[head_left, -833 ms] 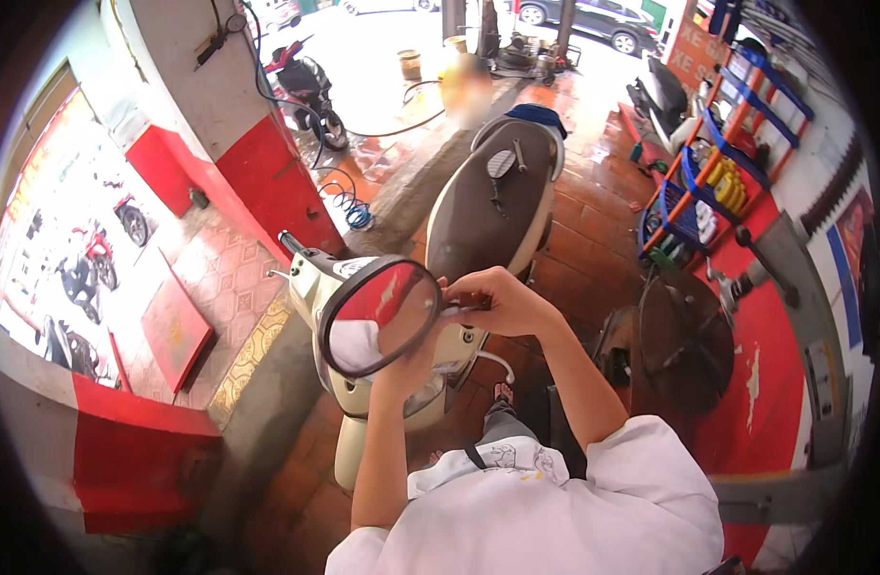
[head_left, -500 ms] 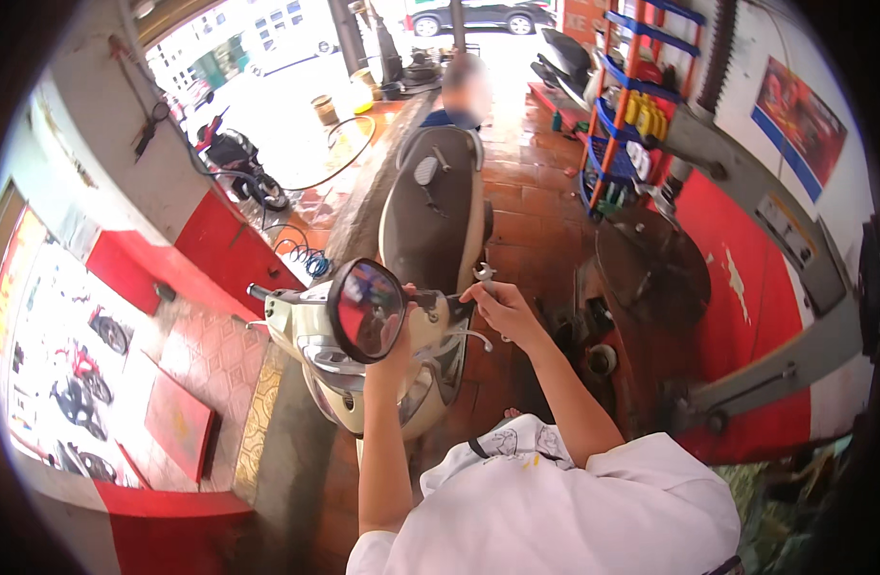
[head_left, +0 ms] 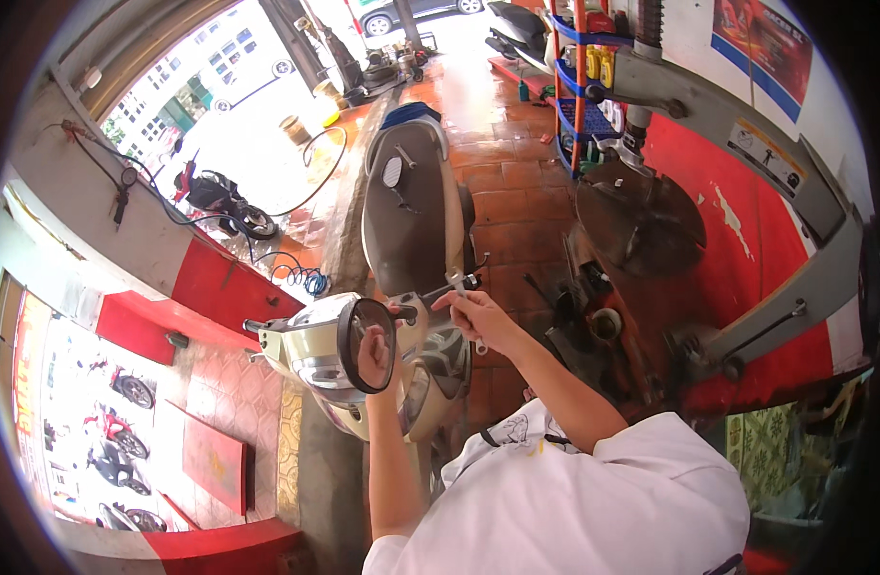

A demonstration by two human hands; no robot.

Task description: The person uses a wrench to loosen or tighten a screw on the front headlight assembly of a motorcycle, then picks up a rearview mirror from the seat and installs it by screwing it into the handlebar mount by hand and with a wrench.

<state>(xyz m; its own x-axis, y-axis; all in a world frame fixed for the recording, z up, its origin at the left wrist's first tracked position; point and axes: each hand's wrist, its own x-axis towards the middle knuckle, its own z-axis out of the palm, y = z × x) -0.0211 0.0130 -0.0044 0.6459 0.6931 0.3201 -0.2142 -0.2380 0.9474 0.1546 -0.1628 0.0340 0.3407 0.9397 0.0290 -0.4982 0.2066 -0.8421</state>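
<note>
A cream scooter [head_left: 306, 345] stands before me. My left hand [head_left: 399, 311] grips the round black-rimmed mirror [head_left: 367, 374] from behind, mostly hidden by it; a reflection of fingers shows in the glass. My right hand [head_left: 480, 318], fingers closed, holds a silver wrench [head_left: 457, 283] just right of the mirror stem, by the handlebar. On the brown seat [head_left: 401, 240] lie a small oval silvery piece [head_left: 393, 173] and a short metal tool [head_left: 405, 155], with a blue cloth [head_left: 411, 114] at its far end.
A blue coiled hose [head_left: 310, 283] lies beside a red-and-white pillar [head_left: 210, 283]. At right are an orange-and-blue shelf [head_left: 583, 91], a grey machine [head_left: 756, 153] with a round plate [head_left: 641, 220], and dark tools [head_left: 574, 326]. Another motorbike [head_left: 215, 196] stands outside.
My view has shifted. The mirror now appears narrower, and the wrench in my right hand shows higher above my fingers. The blurred person beyond the seat is no longer visible.
</note>
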